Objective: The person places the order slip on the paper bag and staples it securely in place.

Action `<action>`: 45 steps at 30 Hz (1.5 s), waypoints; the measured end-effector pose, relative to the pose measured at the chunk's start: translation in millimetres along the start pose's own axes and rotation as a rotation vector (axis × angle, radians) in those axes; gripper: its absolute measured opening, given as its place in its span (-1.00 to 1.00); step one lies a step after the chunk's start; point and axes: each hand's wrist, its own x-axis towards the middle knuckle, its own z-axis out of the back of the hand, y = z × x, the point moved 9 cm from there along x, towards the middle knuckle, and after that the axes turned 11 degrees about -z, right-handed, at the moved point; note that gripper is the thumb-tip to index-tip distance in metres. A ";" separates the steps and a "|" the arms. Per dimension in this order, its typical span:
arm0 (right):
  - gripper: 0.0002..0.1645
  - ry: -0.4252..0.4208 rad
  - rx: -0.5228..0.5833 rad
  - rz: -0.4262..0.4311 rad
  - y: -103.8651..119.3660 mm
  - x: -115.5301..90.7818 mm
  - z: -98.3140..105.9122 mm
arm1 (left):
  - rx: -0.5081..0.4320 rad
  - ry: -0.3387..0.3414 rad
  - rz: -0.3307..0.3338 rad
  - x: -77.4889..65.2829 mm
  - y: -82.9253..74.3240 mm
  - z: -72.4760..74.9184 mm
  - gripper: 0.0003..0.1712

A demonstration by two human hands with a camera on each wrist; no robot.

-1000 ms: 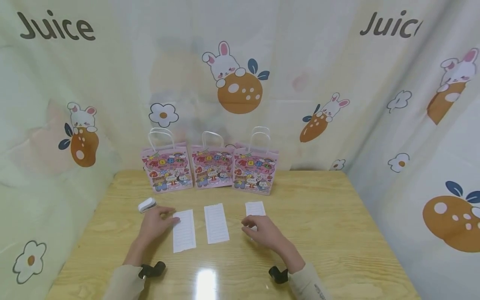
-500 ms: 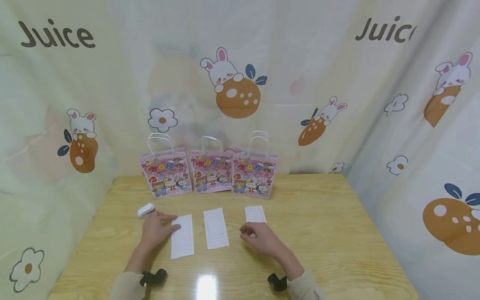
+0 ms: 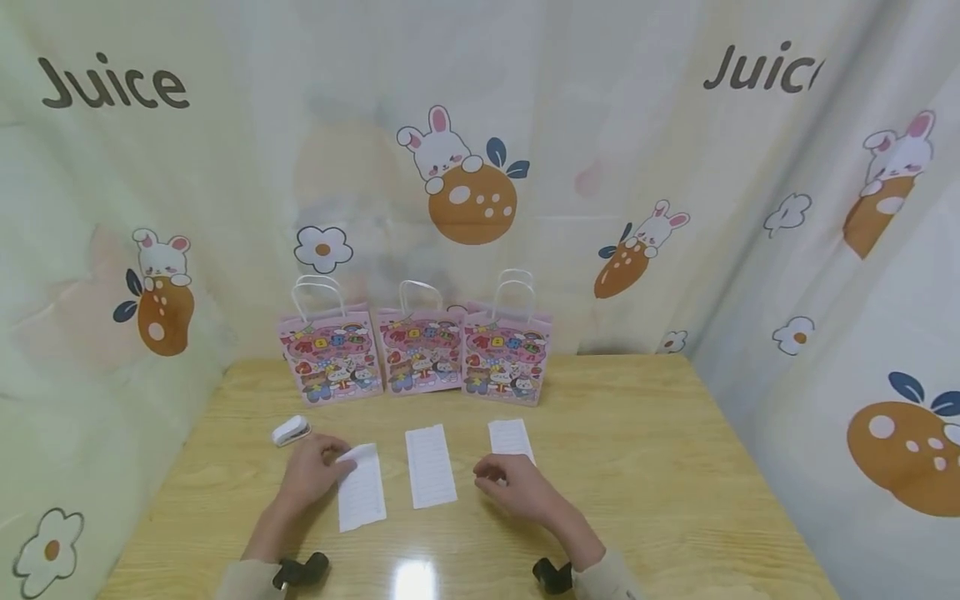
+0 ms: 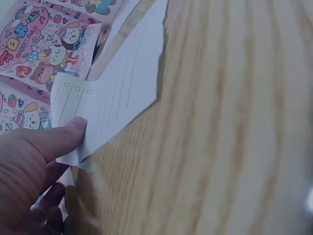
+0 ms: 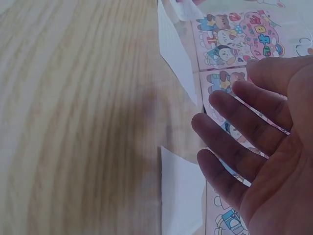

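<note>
My left hand (image 3: 309, 473) pinches the top left corner of the leftmost lined paper slip (image 3: 363, 497) between thumb and fingers. That corner is bent up off the table in the left wrist view, where rows of lines and small boxes show on the paper (image 4: 117, 81). A second slip (image 3: 431, 468) lies flat in the middle. My right hand (image 3: 517, 485) holds nothing; its fingers are relaxed and spread in the right wrist view. It covers the lower part of the third slip (image 3: 512, 437) in the head view.
Three pink cartoon paper bags, the left one (image 3: 332, 358), the middle one (image 3: 422, 354) and the right one (image 3: 506, 358), stand upright along the table's back. A small white stapler (image 3: 291, 430) lies beyond the left hand. A printed curtain (image 3: 630, 125) hangs behind the wooden table (image 3: 637, 467).
The left fingers have taken hold of the left slip's corner and bent it up, drawing the slip slightly left. The right hand stays nearly in place; the head view has tilted up slightly.
</note>
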 end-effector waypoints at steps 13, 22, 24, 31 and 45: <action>-0.74 0.027 0.012 0.005 1.6 3.6 -5.9 | -0.143 -0.042 0.022 -1.5 7.6 2.7 -0.83; -0.75 0.060 0.020 0.008 2.7 0.4 -14.8 | -0.172 -0.094 -0.002 -12.9 -2.1 16.2 -0.89; -0.75 0.065 0.014 0.016 4.9 1.4 -16.1 | -0.154 -0.110 -0.043 -8.9 -10.5 25.0 -0.89; -0.76 0.064 -0.044 0.024 13.4 13.2 -16.3 | -0.134 -0.127 -0.114 13.1 -38.1 50.9 -0.92; -0.72 0.105 -0.019 0.088 34.3 32.6 -23.8 | -0.129 -0.202 -0.217 36.4 -56.9 80.5 -0.98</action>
